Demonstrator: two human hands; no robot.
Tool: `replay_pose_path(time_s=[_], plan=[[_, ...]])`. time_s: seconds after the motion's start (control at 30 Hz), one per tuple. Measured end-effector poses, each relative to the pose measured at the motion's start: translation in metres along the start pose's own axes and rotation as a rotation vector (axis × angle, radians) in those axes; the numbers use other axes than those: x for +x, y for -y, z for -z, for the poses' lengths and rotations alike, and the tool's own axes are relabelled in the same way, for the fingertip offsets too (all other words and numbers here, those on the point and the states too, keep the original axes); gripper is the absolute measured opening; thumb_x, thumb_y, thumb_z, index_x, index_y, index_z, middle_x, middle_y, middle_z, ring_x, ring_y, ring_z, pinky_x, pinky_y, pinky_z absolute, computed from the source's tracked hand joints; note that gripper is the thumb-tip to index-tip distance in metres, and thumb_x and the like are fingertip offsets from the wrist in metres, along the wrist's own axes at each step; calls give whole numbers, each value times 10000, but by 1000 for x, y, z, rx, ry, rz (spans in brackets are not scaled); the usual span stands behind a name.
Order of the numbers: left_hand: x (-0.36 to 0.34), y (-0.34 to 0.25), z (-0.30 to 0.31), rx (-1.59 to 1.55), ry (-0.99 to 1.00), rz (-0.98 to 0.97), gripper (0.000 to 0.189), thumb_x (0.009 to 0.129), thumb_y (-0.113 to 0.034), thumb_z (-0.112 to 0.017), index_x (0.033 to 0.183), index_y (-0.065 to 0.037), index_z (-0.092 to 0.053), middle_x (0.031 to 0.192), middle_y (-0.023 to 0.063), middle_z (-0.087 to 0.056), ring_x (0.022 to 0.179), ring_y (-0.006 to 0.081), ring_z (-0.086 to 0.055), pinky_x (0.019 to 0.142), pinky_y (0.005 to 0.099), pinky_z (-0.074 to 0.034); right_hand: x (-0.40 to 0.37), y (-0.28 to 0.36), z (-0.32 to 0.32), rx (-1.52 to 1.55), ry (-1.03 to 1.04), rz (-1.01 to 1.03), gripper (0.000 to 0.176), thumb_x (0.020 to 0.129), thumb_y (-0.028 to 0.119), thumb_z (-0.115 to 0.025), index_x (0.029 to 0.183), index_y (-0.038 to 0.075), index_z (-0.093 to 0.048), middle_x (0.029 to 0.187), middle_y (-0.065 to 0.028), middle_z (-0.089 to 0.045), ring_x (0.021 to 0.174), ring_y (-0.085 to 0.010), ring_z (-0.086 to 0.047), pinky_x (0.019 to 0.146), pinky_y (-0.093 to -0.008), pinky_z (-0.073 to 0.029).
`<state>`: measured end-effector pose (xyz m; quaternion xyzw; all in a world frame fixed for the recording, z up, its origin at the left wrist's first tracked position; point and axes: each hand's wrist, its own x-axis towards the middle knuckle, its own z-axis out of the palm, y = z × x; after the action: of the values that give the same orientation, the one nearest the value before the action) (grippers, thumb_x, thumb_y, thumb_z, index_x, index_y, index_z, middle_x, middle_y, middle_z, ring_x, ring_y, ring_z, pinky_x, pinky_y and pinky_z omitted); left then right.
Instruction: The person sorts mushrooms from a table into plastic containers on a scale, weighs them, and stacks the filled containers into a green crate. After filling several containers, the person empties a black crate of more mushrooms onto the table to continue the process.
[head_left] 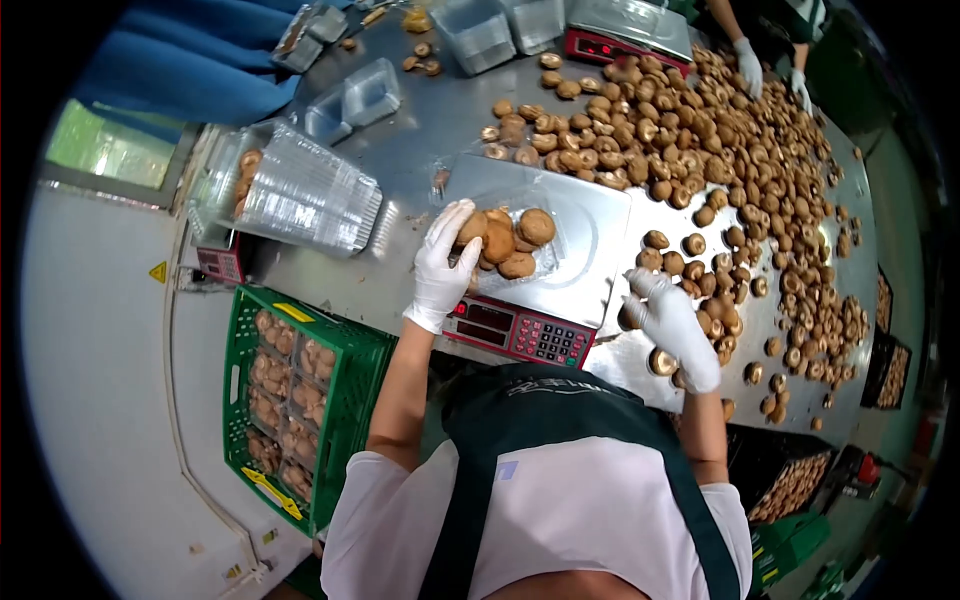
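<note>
- mushrooms [497, 241]: brown, some paler
- gloves [440, 272]: plain white
- scale [590, 235]: silvery, red panel [515, 333]
- crate [345, 350]: super green, yellow handle [271, 492]
- apron [550, 400]: really dark green
- shirt [590, 500]: white
- cloth [190, 50]: nice blue

"Can you read any text?"
"No word surely, from my far place. Left of the scale [598, 235], the wall [110, 330] has a yellow triangle sign [158, 271]. Just below it, the apron's white lettering [563, 387] is too small for me."

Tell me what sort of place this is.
Probably a mushroom packing room: loose mushrooms cover a metal table, beside a digital scale and stacked clear trays.
</note>
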<state>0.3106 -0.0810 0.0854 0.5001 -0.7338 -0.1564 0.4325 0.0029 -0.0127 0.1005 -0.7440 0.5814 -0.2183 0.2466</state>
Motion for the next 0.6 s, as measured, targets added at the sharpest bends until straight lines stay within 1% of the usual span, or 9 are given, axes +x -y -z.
replay_pose_path(time_s=[0.03, 0.07, 0.17, 0.2, 0.23, 0.27, 0.3, 0.33, 0.6], plan=[[-1, 5, -1, -39, -17, 14, 361, 758, -54, -626, 1116, -46, -583, 1182, 132, -560, 1130, 299, -507, 971, 376, -390, 3, 29, 22, -104, 135, 171, 297, 796, 242, -636, 1029, 60, -608, 867, -141, -618, 801, -311, -599, 694, -381, -484], [0, 9, -2, -79, -29, 23, 342, 758, -45, -629, 1097, -36, -591, 1160, 132, -575, 1112, 298, -522, 961, 363, -405, 3, 55, 41, -166, 131, 426, 287, 778, 243, -638, 995, 58, -605, 869, -120, -614, 799, -282, -596, 677, -381, -482], [0, 8, 0, 25, -45, -33, 346, 706, -35, -666, 1048, -46, -615, 1139, 112, -590, 1068, 290, -545, 933, 371, -424, -11, 134, 91, -313, 272, 670, 331, 743, 200, -611, 942, -64, -581, 1031, -227, -573, 934, -340, -560, 733, -387, -471], [-2, 7, 3, 49, -56, -63, 359, 690, -34, -677, 1044, -50, -617, 1136, 108, -592, 1062, 291, -548, 929, 375, -425, -21, 147, 97, -414, 264, 768, 389, 754, 249, -628, 997, -51, -582, 1019, -208, -571, 963, -342, -537, 805, -418, -450], [-4, 5, 5, 41, -90, -44, 366, 670, -34, -692, 1029, -50, -625, 1139, 108, -591, 1061, 290, -552, 925, 376, -432, -26, 159, 111, -530, 291, 940, 334, 739, 179, -547, 938, -84, -599, 1032, -253, -578, 969, -393, -535, 775, -422, -468], [-6, 4, 5, 34, -120, -33, 361, 661, -30, -701, 1016, -48, -633, 1143, 115, -590, 1056, 286, -558, 914, 366, -443, -33, 180, 123, -620, 448, 943, 330, 735, 154, -528, 945, -88, -605, 1014, -250, -595, 984, -416, -531, 766, -428, -477], [-9, 2, 7, 39, -149, -25, 359, 658, -30, -704, 1011, -45, -636, 1145, 119, -589, 1056, 285, -560, 910, 361, -447, -32, 206, 142, -669, 493, 1006, 339, 711, 147, -562, 952, -86, -613, 1007, -247, -607, 941, -403, -566, 726, -425, -499], [-12, 0, 8, 48, -179, -14, 358, 656, -30, -708, 1006, -42, -638, 1146, 122, -588, 1056, 283, -562, 906, 357, -451, -30, 203, 136, -863, 310, 1286, 278, 694, 174, -616, 865, -44, -623, 910, -203, -624, 805, -346, -605, 642, -384, -513], [-21, -16, 8, 1, -159, 63, 422, 645, -21, -720, 1055, -30, -623, 1167, 136, -574, 1086, 273, -551, 928, 345, -437, -44, 231, 139, -881, 376, 1229, 303, 707, 199, -625, 859, -62, -611, 929, -229, -612, 852, -368, -588, 669, -405, -503]])
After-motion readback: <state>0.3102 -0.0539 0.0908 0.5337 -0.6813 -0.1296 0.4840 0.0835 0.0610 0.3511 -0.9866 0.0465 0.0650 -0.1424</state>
